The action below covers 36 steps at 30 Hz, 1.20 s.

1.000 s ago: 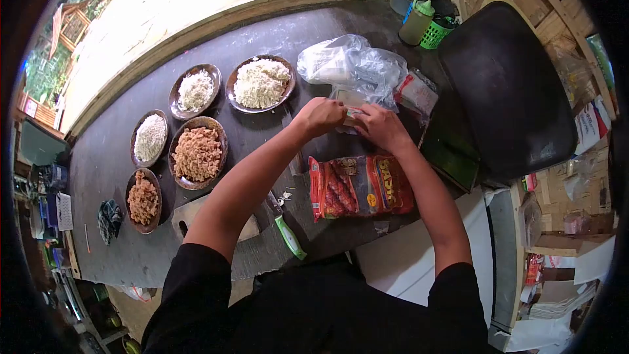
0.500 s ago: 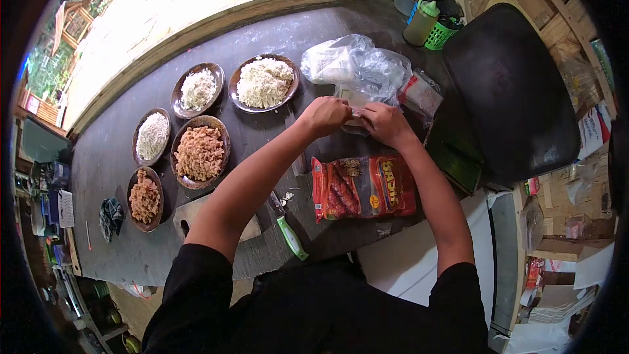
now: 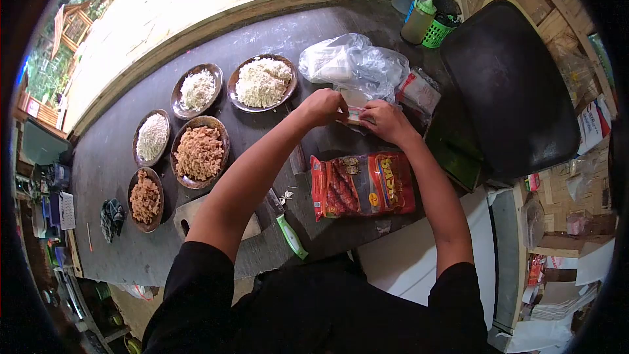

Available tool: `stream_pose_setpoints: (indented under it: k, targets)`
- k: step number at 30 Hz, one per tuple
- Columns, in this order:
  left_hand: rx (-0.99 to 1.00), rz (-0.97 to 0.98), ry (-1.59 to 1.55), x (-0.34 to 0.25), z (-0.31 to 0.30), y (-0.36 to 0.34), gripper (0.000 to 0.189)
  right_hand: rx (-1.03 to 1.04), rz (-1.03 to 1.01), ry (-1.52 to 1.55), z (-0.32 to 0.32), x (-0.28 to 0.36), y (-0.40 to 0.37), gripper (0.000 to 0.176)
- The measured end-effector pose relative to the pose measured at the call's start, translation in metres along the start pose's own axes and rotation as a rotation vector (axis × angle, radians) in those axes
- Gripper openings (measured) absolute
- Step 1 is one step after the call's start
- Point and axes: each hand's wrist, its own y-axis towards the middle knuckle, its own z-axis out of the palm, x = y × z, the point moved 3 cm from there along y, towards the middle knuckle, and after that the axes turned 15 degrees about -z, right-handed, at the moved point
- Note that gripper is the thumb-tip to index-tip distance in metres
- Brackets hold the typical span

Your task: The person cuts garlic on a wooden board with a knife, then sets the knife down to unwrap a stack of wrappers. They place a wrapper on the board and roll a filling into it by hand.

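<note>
My left hand (image 3: 325,106) and my right hand (image 3: 388,120) are closed on the near edge of a pale plastic-wrapped packet (image 3: 354,113) with some red print. What is inside it I cannot make out. Just beyond my fingers lies a crumpled clear plastic bag (image 3: 377,69) with white blocks showing through. Another wrapped packet (image 3: 419,92) with red marks rests right of my right hand. Nearer my body, between my forearms, a red sausage pack (image 3: 363,185) lies flat on the dark table.
Plates of shredded white food (image 3: 263,82) and brown minced food (image 3: 200,153) stand at left. A green-handled knife (image 3: 291,236) lies by a cutting board (image 3: 246,228). At right are a large black tray (image 3: 511,92), a squeeze bottle (image 3: 419,23) and a green basket (image 3: 438,33).
My hands have moved slightly apart along the packet's edge, and more of its red print shows between them. The wrapped packet on the right has shifted a little.
</note>
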Motion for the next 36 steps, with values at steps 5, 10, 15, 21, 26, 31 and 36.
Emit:
stream_pose_setpoints:
  k: [5, 10, 15, 21, 26, 31, 36]
  targets:
    - [-0.032, 0.004, -0.006, 0.001, 0.007, 0.003, 0.015, -0.014, 0.014, -0.027, 0.001, 0.003, -0.001, 0.017]
    - [-0.242, 0.2, 0.02, -0.012, 0.004, -0.013, 0.013, -0.187, -0.01, -0.136, 0.006, 0.012, -0.005, 0.017]
    - [-0.33, 0.241, -0.029, -0.022, -0.008, -0.028, 0.015, -0.327, -0.018, -0.184, -0.01, 0.031, -0.006, 0.012]
    - [-0.3, 0.096, -0.211, -0.04, -0.037, -0.06, 0.014, -0.396, 0.032, -0.003, -0.04, 0.055, -0.003, 0.014]
    - [-0.192, -0.023, -0.562, -0.042, -0.057, -0.094, 0.008, -0.323, 0.253, 0.315, -0.074, 0.104, 0.007, 0.02]
    - [-0.16, -0.019, -0.84, -0.038, -0.076, -0.158, 0.009, -0.308, 0.243, 0.39, -0.079, 0.15, 0.023, 0.02]
    - [-0.213, -0.173, -0.931, -0.017, -0.086, -0.245, 0.012, -0.237, 0.136, 0.661, -0.039, 0.189, 0.055, 0.017]
